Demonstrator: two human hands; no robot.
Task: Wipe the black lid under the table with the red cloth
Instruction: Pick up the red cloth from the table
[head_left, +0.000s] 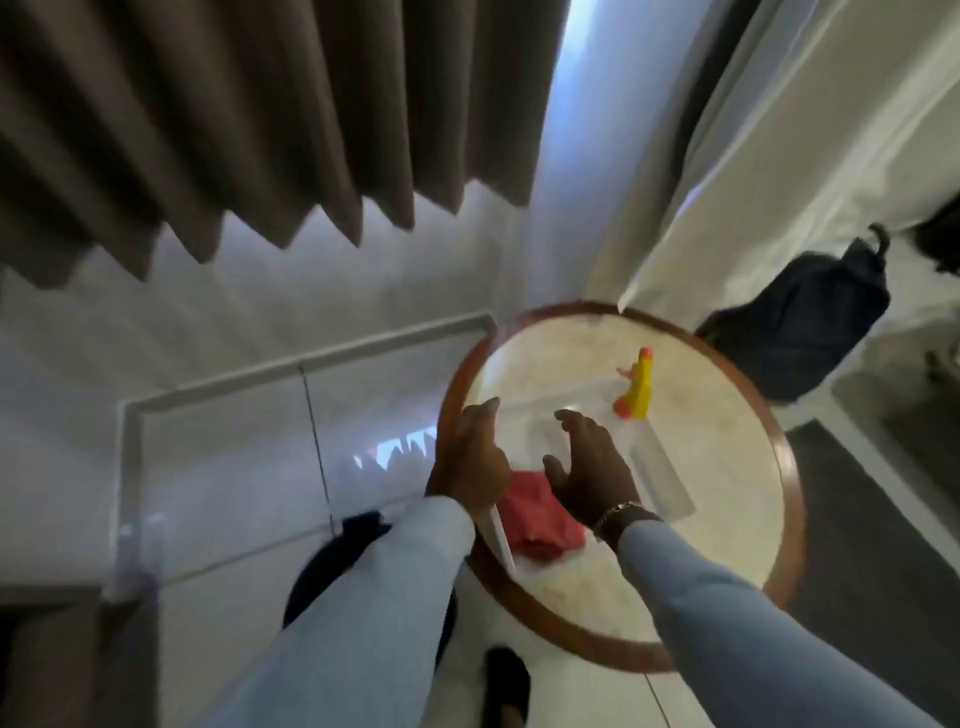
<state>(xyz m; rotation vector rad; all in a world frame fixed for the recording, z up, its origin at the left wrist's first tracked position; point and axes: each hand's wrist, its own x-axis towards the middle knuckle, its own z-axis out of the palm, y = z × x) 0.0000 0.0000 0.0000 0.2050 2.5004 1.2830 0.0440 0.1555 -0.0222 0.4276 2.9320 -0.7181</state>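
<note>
The red cloth (540, 517) lies crumpled on the round marble-topped table (727, 467), near its front left. My right hand (589, 467) hovers just above and behind the cloth, fingers spread and curled, holding nothing. At the table's left rim, my left hand (475, 462) grips the near edge of a clear flat tray (662, 475) that rests on the tabletop. A dark round shape, apparently the black lid (358, 530), sits on the floor by the table's left side, mostly hidden by my left sleeve.
A yellow spray bottle (640, 387) stands on the table behind the tray. Brown curtains (234, 130) hang at the back left, white curtains (753, 156) at the right. A dark backpack (810, 327) lies beyond the table. My black shoe (506, 680) is on the white tiles.
</note>
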